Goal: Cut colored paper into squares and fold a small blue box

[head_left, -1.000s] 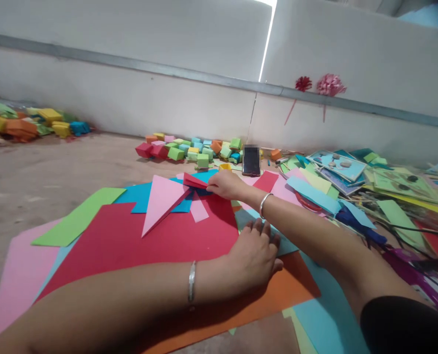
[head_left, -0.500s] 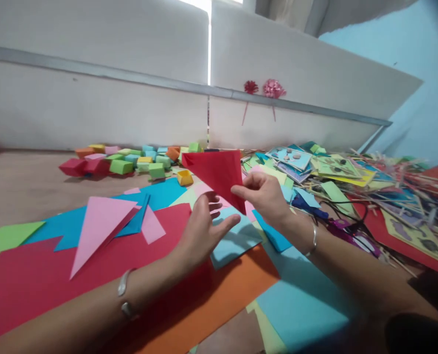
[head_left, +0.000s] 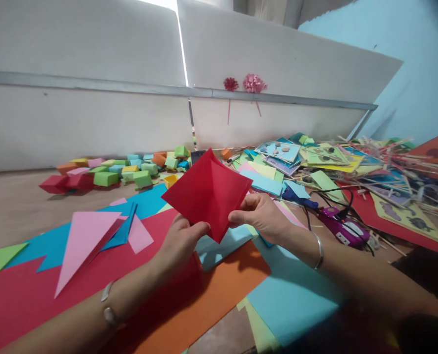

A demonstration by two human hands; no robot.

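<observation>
Left hand (head_left: 176,241) and right hand (head_left: 263,216) pinch the red paper's near edges (head_left: 192,189). Its middle crease points away, far to near, between them.

The scene is lit in a soft, rather dim way, and the white panels (head_left: 93,44) are rendered grey. At the top, the gap (head_left: 182,44) between them is blown out to pure white by light from behind. Dark shadows are cast on the orange sheet (head_left: 219,290) and the light-blue sheet (head_left: 288,300); the inner crease of the folded red paper (head_left: 196,191) is shaded. Small glints are caught by the right bangle (head_left: 319,250). The right forearm (head_left: 369,282) is softly blurred, and the upper right corner is darkened.
</observation>
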